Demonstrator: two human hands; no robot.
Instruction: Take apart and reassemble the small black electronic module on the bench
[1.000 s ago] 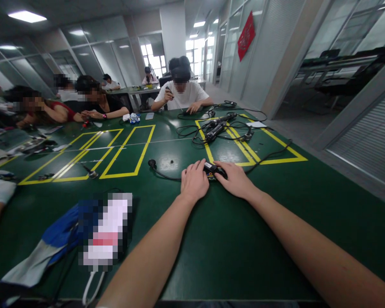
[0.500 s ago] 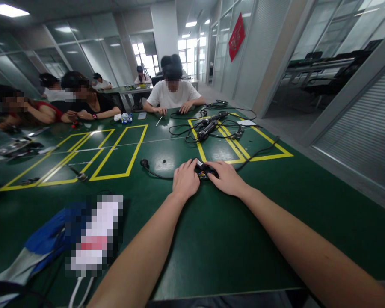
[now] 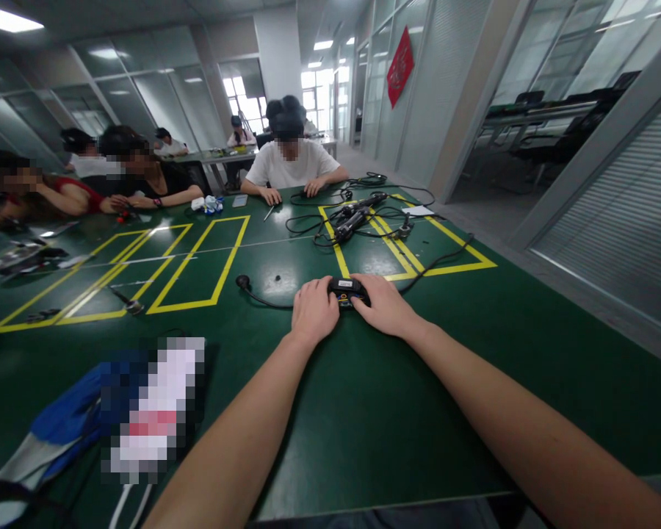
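Between my hands lies a small black corded device [image 3: 344, 285] with a white label and some yellow and blue detail on its near side; its exact kind I cannot make out. My left hand [image 3: 315, 308] is closed around its left end. My right hand [image 3: 384, 303] grips the right end, thumb on the near edge. From the left end a cord runs along the green table [image 3: 363, 411] to a black plug [image 3: 243, 281]. Another black cable [image 3: 439, 258] leaves on the right toward the back.
Beyond my hands, tangled black cables and tools [image 3: 358, 220] lie across yellow tape rectangles. A blurred white-and-pink item [image 3: 157, 411] and blue-grey gloves [image 3: 69, 411] sit at left. Opposite, a person in a white shirt [image 3: 289, 163] works; others sit at left.
The black device's labelled part has turned between my hands, so the label and yellow detail show more plainly. The whole view has shifted slightly.
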